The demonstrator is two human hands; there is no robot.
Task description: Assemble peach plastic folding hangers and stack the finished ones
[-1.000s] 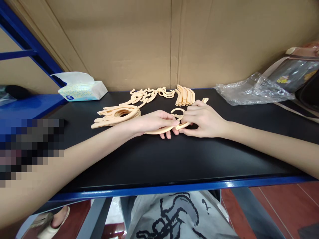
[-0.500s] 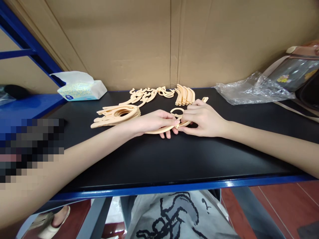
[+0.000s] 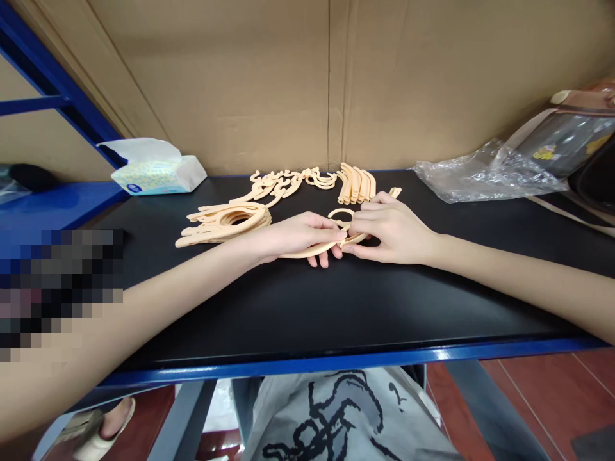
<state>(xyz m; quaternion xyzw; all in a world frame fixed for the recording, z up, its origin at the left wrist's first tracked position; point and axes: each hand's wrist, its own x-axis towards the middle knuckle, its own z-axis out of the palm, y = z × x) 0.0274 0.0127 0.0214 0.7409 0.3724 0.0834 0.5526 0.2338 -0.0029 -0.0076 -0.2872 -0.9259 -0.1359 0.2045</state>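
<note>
Between my hands is a beige plastic clothes hanger [image 3: 307, 253], with its round hook standing up near the middle. My left hand [image 3: 314, 235] is closed on one curved arm of it, thumb on top and fingers beneath. Close beside, my right hand [image 3: 389, 230] grips the other arm near the centre joint, and its fingers hide most of that part. A stack of beige hangers [image 3: 230, 223] lies left of my left hand. Behind it are loose hook pieces [image 3: 283, 182] in a heap, and a row of curved arm pieces [image 3: 356, 182].
A tissue pack [image 3: 158, 176] stands at the back left. Clear plastic wrap [image 3: 480, 173] and a transparent bag [image 3: 567, 144] lie at the back right. Cardboard [image 3: 269, 83] walls off the back of the black table [image 3: 336, 307], which has a blue front edge.
Almost nothing differs. Both hands keep their hold on the hanger, with only a tiny shift at the fingers.
</note>
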